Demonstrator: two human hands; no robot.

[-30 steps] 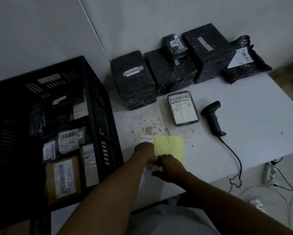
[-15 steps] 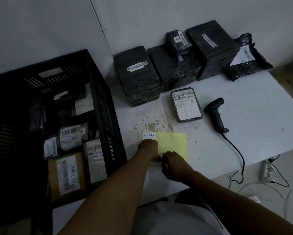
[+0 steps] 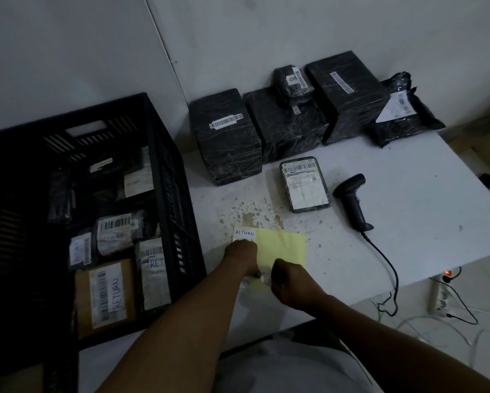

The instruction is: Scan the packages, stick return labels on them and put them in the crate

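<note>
Return labels on the yellow backing sheet (image 3: 283, 248) get peeled, both hands' fingers pinching one at the tabletop's front edge; several labelled parcels fill the black plastic crate (image 3: 164, 154), six black-wrapped packages (image 3: 226, 137) wait.

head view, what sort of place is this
Probably a small parcel returns or dispatch station. A barcode scanner lies on a white table, black-wrapped parcels with barcode labels line the wall, and a black crate holds packages marked RETURN.
</note>
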